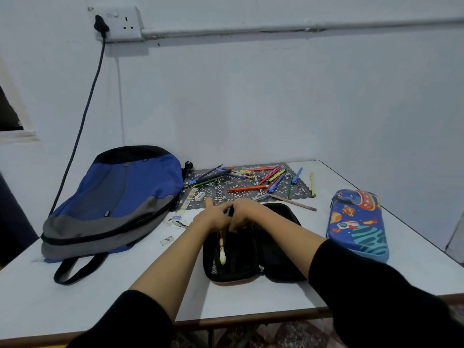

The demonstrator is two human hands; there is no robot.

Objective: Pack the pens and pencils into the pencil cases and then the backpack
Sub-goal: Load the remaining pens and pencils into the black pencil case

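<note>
Black sleeves (376, 297) reach over the desk (88, 305) to an open black pencil case (278, 257), where a pencil with a yellow-white cap (222, 251) lies in the left half. Both hands meet at the case's far end: the right hand (247, 213) curls its grip round a dark pen (228, 211); the left hand (213, 218) points one finger, and whether its grip is closed cannot be told. Beyond, loose pens and pencils (251, 188) lie scattered on a lace mat (221, 195). A zipped space-print pencil case (356, 222) lies to the right and a closed blue backpack (113, 197) to the left.
</note>
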